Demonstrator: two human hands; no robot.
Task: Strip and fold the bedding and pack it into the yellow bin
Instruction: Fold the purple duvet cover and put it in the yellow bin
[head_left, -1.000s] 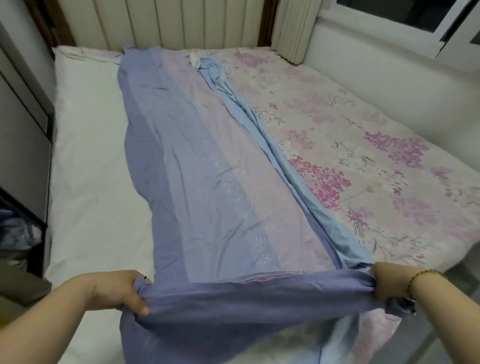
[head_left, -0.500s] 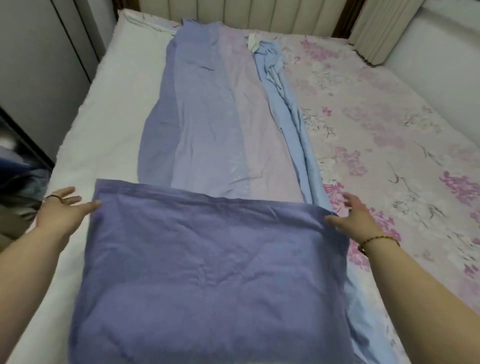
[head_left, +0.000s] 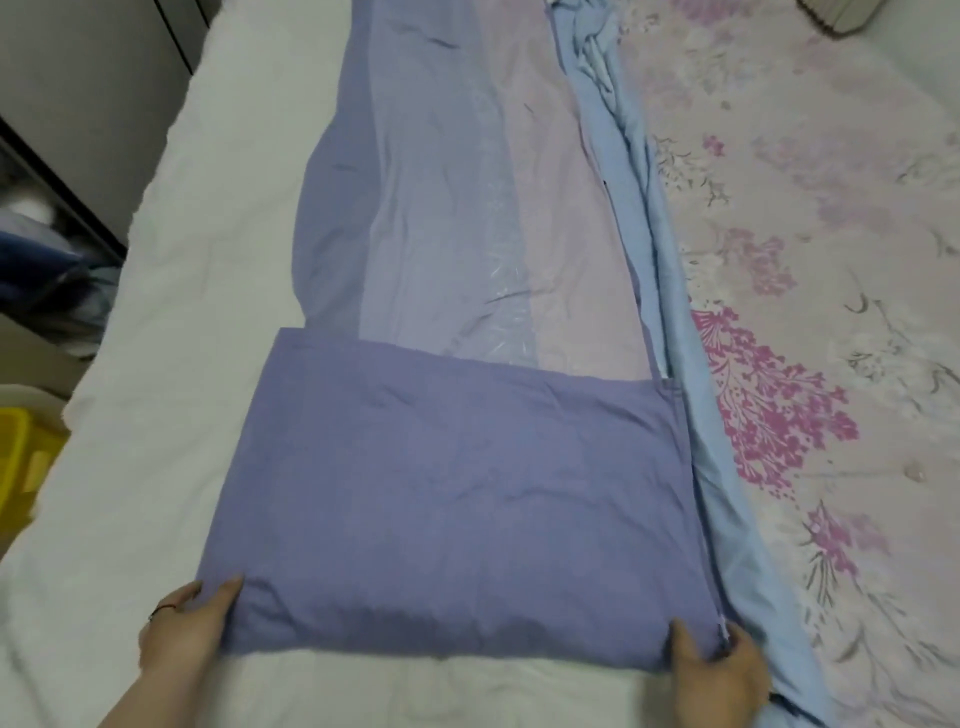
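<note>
— Closest to the camera?
— The left hand (head_left: 187, 631), at the near left corner of the striped cover (head_left: 457, 493). Thumb and forefinger straight against the folded edge, a red thread round one finger. Cannot tell whether gripping the cloth or only touching it.
— And opposite?
— The right hand (head_left: 719, 670), at the near right corner. Thumb on top of the purple fold, fingers curled round the seam, pinching it.
— Lie of the cover?
— Spread lengthwise up the bed, near end doubled over into a plain purple panel lying flat on the rest. Beyond the fold, bands of purple, lilac and pink, then a rumpled light-blue edge along the right.
— Any lettering on it?
— Only a pale print down the middle band, too blurred to make out beyond sprigs.
— Underneath?
— A white sheet (head_left: 171, 338) to the left. To the right a floral sheet (head_left: 810, 291) with pink and mauve sprays, touching the blue edge.
— The container?
— Down at the left frame edge, the yellow bin (head_left: 23, 457), beside the bed, apart from the cover, only partly in view.
— Farther off?
— A grey cupboard front (head_left: 78, 88) along the far left, with blurred dark-blue clutter (head_left: 47, 280) below it.
</note>
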